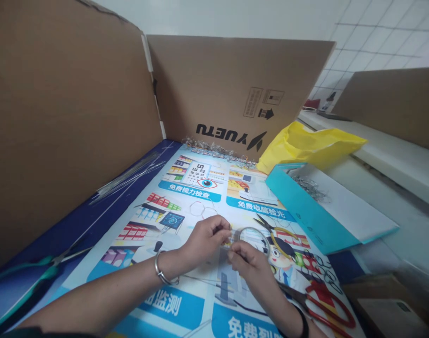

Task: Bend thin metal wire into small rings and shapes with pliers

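Note:
My left hand [207, 239] and my right hand [247, 263] meet over a printed poster [186, 305] on the table. Both pinch a thin clear glasses frame [251, 234], whose round rim shows just above my right fingers. My left wrist wears a metal bangle [162, 271]. A dark band sits on my right wrist. A second wire frame [202, 209] lies flat on the poster just beyond my hands.
Red-handled scissors [327, 305] lie at right, green-handled pliers [31, 281] at left. A teal box lid [306, 211] holds wire parts, with a yellow bag [306, 143] behind. Cardboard walls [66, 122] surround the table. Several clear frames [214, 150] lie along the back.

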A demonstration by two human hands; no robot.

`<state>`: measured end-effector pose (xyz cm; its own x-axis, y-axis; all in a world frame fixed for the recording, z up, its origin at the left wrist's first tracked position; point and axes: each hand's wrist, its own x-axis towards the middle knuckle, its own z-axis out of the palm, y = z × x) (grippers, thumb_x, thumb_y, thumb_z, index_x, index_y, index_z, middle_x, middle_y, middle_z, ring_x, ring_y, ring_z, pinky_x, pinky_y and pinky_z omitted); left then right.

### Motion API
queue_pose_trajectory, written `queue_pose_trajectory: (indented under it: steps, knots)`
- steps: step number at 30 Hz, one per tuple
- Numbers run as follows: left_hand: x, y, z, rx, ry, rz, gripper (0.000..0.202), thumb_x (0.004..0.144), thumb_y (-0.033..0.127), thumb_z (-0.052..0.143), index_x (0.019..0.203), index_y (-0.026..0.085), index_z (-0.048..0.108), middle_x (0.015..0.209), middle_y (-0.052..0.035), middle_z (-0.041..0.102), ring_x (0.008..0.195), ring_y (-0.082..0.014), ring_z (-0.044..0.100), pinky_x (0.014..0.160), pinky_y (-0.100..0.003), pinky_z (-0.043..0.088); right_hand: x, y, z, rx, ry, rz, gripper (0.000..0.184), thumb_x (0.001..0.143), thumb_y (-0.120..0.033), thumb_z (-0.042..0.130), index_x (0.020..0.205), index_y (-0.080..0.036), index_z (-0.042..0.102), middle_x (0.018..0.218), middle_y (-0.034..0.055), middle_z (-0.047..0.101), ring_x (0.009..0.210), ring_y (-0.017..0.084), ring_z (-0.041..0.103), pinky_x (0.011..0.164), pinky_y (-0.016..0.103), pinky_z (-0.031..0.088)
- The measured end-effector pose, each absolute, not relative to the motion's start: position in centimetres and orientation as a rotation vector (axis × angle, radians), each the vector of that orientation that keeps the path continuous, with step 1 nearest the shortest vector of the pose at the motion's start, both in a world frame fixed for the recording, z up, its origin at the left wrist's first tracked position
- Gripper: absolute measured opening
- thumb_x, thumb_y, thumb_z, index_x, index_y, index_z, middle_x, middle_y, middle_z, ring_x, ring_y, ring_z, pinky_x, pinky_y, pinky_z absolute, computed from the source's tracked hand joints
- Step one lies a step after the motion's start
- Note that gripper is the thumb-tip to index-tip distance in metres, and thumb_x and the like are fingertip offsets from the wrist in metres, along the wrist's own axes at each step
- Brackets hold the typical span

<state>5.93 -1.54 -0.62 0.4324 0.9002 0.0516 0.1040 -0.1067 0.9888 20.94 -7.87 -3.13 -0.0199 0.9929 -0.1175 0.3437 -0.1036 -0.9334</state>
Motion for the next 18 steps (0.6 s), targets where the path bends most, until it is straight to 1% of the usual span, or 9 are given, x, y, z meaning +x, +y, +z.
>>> queue_pose_trajectory:
  steps: [3,6,10,14,18]
  knots:
    - [6.1,-1.8,-0.9,1.513,0.906,0.911,0.004,0.077,0.019,0.054,0.073,0.018,0.057,0.066,0.0032,0.055,0.062,-0.0114,0.052,0.061,-0.023,0.042,21.2,-7.9,-3.8,-1.522,-1.373,1.199,0.023,0.079,-0.042,0.053,0.07,-0.021,0.055,0.061,-0.0012,0.053,0.057,0.014,0.047,0.052,0.026,0.034]
    - [6.4,-2.0,-1.4,1.431,0.9,0.966,0.005,0.078,0.023,0.055,0.078,0.018,0.058,0.067,0.0029,0.055,0.06,-0.011,0.052,0.06,-0.024,0.042,21.4,-7.9,-4.1,-1.527,-1.314,1.236,0.029,0.081,-0.049,0.053,0.076,-0.021,0.057,0.057,-0.0016,0.054,0.052,0.013,0.045,0.051,0.025,0.034]
    - [6.3,-1.3,-0.7,1.317,0.893,0.997,0.007,0.077,0.023,0.057,0.081,0.017,0.058,0.065,0.0028,0.055,0.057,-0.0106,0.054,0.058,-0.024,0.043,21.4,-7.8,-3.9,-1.503,-1.264,1.269,0.038,0.08,-0.057,0.052,0.073,-0.02,0.057,0.054,-0.0009,0.053,0.048,0.012,0.043,0.048,0.025,0.033]
    - [3.8,0.8,3.3,1.285,0.871,1.121,0.006,0.076,0.022,0.059,0.078,0.016,0.057,0.062,0.0027,0.056,0.057,-0.0097,0.055,0.057,-0.023,0.042,21.3,-7.6,-3.6,-1.504,-1.28,1.254,0.04,0.076,-0.061,0.056,0.073,-0.021,0.056,0.058,0.0003,0.054,0.049,0.013,0.047,0.047,0.026,0.036]
    - [-0.2,2.5,8.0,1.311,0.809,1.289,0.008,0.075,0.021,0.061,0.079,0.015,0.057,0.066,0.0017,0.057,0.059,-0.0086,0.055,0.06,-0.023,0.044,21.2,-7.7,-3.9,-1.578,-1.337,1.168,0.037,0.075,-0.058,0.056,0.084,-0.022,0.061,0.065,0.0009,0.057,0.051,0.014,0.05,0.045,0.026,0.037]
